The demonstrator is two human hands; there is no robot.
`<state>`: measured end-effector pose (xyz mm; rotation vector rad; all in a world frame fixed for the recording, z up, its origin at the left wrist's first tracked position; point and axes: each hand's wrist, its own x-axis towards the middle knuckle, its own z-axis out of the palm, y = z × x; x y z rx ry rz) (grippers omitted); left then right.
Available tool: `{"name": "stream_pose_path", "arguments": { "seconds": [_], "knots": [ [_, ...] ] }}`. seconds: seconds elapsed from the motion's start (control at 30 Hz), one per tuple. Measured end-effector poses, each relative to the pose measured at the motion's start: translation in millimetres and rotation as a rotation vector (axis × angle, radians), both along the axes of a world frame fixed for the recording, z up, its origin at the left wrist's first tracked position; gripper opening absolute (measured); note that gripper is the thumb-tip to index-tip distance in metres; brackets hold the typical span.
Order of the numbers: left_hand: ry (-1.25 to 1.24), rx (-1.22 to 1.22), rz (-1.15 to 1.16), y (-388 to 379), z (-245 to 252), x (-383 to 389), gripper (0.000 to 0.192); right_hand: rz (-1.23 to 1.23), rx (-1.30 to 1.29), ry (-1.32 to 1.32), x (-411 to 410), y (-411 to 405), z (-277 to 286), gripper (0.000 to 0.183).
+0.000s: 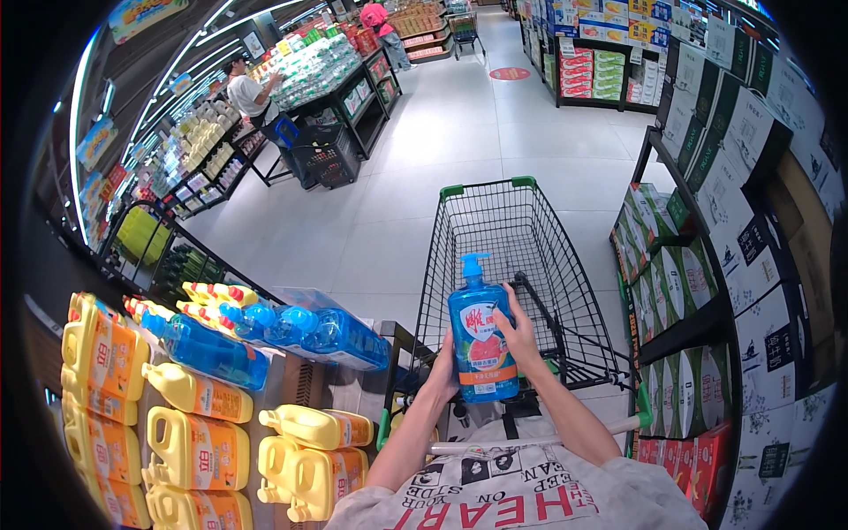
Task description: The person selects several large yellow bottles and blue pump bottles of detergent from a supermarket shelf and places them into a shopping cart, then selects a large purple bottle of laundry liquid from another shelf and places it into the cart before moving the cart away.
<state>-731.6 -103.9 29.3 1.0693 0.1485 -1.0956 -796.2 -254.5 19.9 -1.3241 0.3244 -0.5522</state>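
Observation:
A blue pump bottle of dish soap [482, 344] stands nearly upright between my two hands, its printed front label facing me. My left hand [445, 368] presses against the bottle's left side, most of its fingers hidden behind it. On the other side, my right hand [519, 331] wraps the upper right edge, with the thumb on the front. Beneath and beyond the bottle is a black wire shopping cart [503, 218] with green corner pieces; no goods show in its basket. The cart's pale handle bar [530, 442] crosses under my forearms, close to my shirt.
To the left, a display holds yellow jugs [199, 447] and blue bottles [344, 334]. Stacked cartons [762, 371] and a shelf of boxed goods [682, 285] line the right. Farther off, a person [252, 93] stands near a black shopping basket [326, 154]; another person is at the back.

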Motion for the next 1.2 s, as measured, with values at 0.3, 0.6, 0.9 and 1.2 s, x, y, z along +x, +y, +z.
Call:
{"name": "stream_pose_path", "arguments": {
  "seconds": [0.3,0.6,0.9,1.2],
  "knots": [
    [-0.137,-0.067,-0.146,11,-20,3,0.071,0.009,0.077,0.023,-2,1,0,0.063],
    [-0.199,-0.049,-0.163,10,-19,-1,0.073,0.015,0.101,-0.027,-3,-3,-4,0.053],
    [-0.344,0.027,-0.120,9,-6,-10,0.084,0.007,0.119,-0.037,-7,-3,6,0.051],
    [-0.539,0.064,-0.148,8,1,-15,0.105,-0.129,-0.513,0.449,19,-36,61,0.053]
  ]
}}
